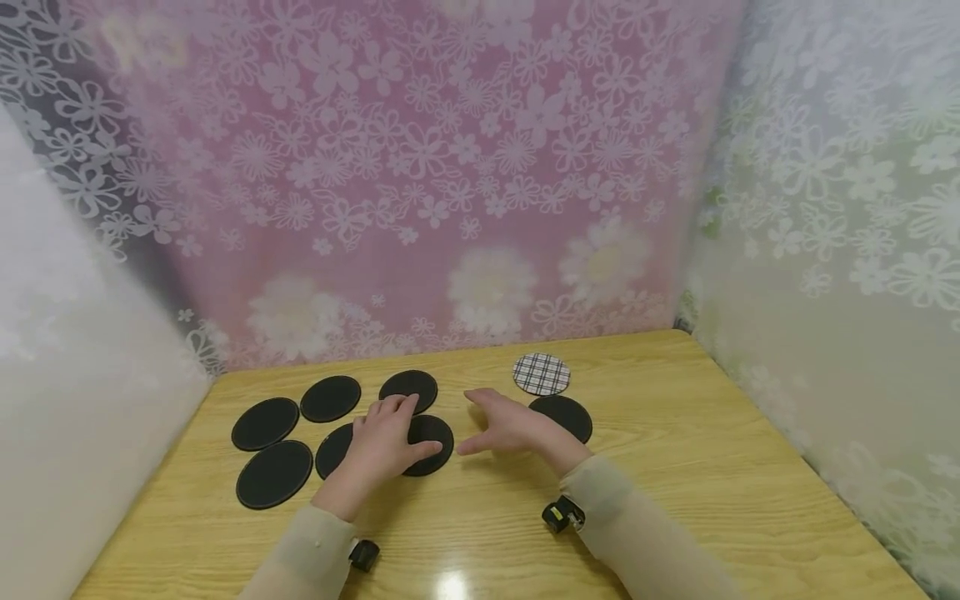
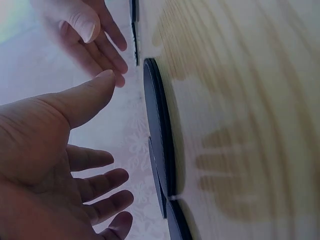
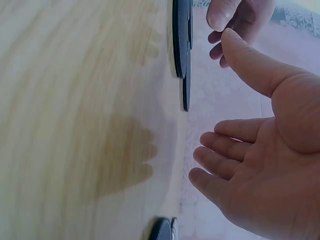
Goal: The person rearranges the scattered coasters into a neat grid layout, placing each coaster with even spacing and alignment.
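Observation:
My left hand (image 1: 382, 446) hovers with spread, relaxed fingers over a round black coaster (image 1: 438, 429) near the table's middle. In the left wrist view a gap shows between that hand (image 2: 55, 140) and the coaster (image 2: 159, 125), whose edge looks doubled. Behind its fingertips lies another black coaster (image 1: 408, 383), and its wrist side partly hides a third (image 1: 331, 452). To the right, my right hand (image 1: 517, 425) is held above the table, empty, thumb apart from the fingers. Beside it sits a black coaster (image 1: 568, 417), partly covered, touching or nearly touching a plaid coaster (image 1: 542, 374).
Further left on the wooden table (image 1: 465, 517) lie several more black coasters, among them one at the back (image 1: 331, 398) and one nearer the front (image 1: 274, 474). A floral pink curtain (image 1: 420, 208) closes off the back; pale sheets (image 1: 840, 317) hang at the sides.

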`<state>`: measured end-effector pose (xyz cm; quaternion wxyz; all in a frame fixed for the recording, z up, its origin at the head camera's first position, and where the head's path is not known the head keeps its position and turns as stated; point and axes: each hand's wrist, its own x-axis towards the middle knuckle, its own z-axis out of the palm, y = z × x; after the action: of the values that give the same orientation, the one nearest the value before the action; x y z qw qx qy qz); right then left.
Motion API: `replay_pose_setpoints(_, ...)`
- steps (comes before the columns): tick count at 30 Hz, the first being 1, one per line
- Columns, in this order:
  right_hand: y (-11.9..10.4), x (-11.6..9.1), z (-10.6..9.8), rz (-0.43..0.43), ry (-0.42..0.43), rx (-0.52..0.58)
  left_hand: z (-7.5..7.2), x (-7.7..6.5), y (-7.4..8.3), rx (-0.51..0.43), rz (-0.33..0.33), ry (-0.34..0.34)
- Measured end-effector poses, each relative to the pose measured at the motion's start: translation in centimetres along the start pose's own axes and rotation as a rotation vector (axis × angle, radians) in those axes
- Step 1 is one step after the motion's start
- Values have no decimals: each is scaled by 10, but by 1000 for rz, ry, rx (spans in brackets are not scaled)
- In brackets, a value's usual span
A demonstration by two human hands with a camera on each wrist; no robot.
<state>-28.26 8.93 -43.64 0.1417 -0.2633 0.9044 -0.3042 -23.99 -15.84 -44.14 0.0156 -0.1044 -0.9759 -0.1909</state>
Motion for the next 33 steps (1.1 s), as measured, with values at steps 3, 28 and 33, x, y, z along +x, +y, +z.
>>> replay_pose_setpoints(3, -2, 2, 6, -13, -12, 10, 0, -1, -7, 8, -7, -9)
replay_pose_setpoints(28, -25, 14, 26, -26, -30, -157, -9, -7, -35, 56, 9, -115)
replay_pose_setpoints(33, -29, 12, 28, -22, -21, -164, -13, -9, -38, 57, 32, -129)
